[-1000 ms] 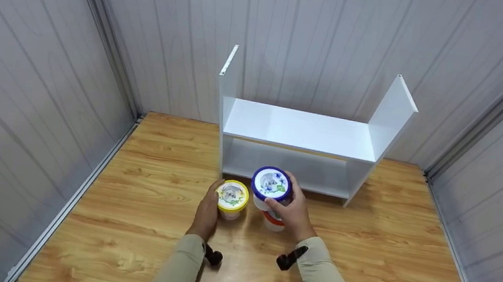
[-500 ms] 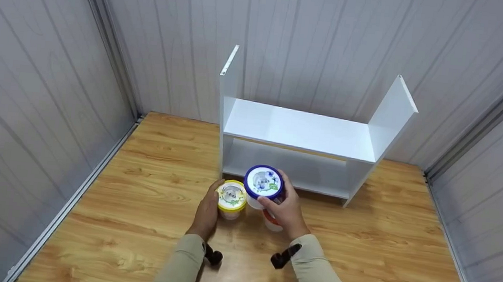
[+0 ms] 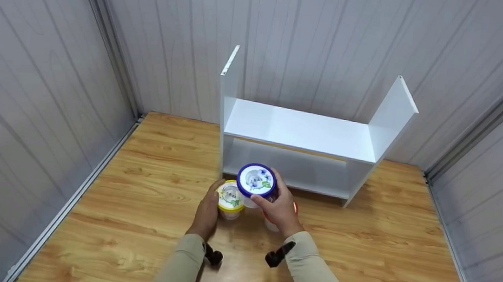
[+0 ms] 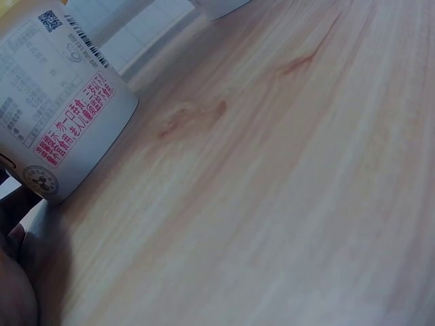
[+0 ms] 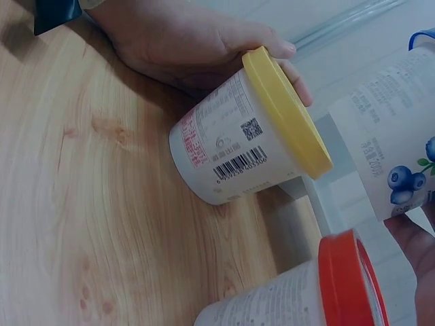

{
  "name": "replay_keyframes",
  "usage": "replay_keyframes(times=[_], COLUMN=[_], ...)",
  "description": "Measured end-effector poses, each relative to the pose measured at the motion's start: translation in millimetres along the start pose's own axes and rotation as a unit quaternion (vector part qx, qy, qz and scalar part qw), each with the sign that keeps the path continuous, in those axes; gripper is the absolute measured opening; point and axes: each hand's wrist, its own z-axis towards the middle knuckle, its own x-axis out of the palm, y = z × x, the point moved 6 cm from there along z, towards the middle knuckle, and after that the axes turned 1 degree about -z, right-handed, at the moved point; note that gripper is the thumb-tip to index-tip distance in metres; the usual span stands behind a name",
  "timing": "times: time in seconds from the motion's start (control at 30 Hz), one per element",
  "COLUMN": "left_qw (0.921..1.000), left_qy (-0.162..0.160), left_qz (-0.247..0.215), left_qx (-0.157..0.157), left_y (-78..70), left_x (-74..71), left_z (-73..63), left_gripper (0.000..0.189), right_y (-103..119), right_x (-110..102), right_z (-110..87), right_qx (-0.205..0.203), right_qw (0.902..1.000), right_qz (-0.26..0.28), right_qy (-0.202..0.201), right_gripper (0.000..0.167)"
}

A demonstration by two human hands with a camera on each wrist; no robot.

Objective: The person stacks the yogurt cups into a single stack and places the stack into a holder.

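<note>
In the head view my right hand [image 3: 282,211] holds a paper tub with a blue lid [image 3: 256,180] up off the table, thumb at the near rim. Blueberries are printed on the tub's side [image 5: 406,178]. My left hand [image 3: 206,212] cups the left side of a tub with a yellow lid [image 3: 229,196], which stands upright on the wood. The blue-lidded tub overlaps its right edge from above. A third tub with a red lid [image 5: 346,282] stands to the right, mostly hidden beneath my right hand in the head view.
A white two-level shelf [image 3: 301,130] with tall side panels stands behind the tubs, near the back wall. Pale panel walls [image 3: 41,91] enclose the wood-grain table [image 3: 133,194] at the left, right and back. Black wrist cameras [image 3: 213,257] sit on both cuffs.
My right hand has moved left with the blue-lidded tub, from over the red-lidded tub toward the yellow-lidded one. The left hand stays at the yellow-lidded tub, which has shifted very slightly left.
</note>
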Motion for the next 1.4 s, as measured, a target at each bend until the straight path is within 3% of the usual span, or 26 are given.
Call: replay_keyframes(times=[0.33,0.57,0.77,1.03,1.4], left_qw=[0.9986,0.9977,0.9967,0.9984,0.9987], left_qy=[0.014,0.033,0.032,0.005,0.005], left_qz=[-0.048,-0.059,-0.075,-0.056,-0.045], left_qx=[0.014,-0.004,-0.008,-0.010,-0.022], left_y=[-3.0,-23.1,-31.2,-3.8,0.4], left_x=[1.9,-1.1,-2.9,3.3,1.6], left_z=[-1.5,-8.5,-10.8,-1.3,-0.4], left_gripper=[0.052,0.049,0.047,0.043,0.047], right_y=[-0.2,-3.6,-3.2,-5.2,-3.7], right_x=[11.0,18.3,23.7,29.9,39.0], right_z=[1.6,4.3,5.9,6.2,7.6], right_qx=[-0.006,0.008,0.005,0.005,0.009], right_qw=[0.9996,0.9976,0.9984,0.9987,0.9989], right_qz=[0.009,0.059,0.042,0.020,0.000], right_qy=[0.026,0.036,0.038,0.047,0.046], right_gripper=[0.100,0.101,0.102,0.097,0.104])
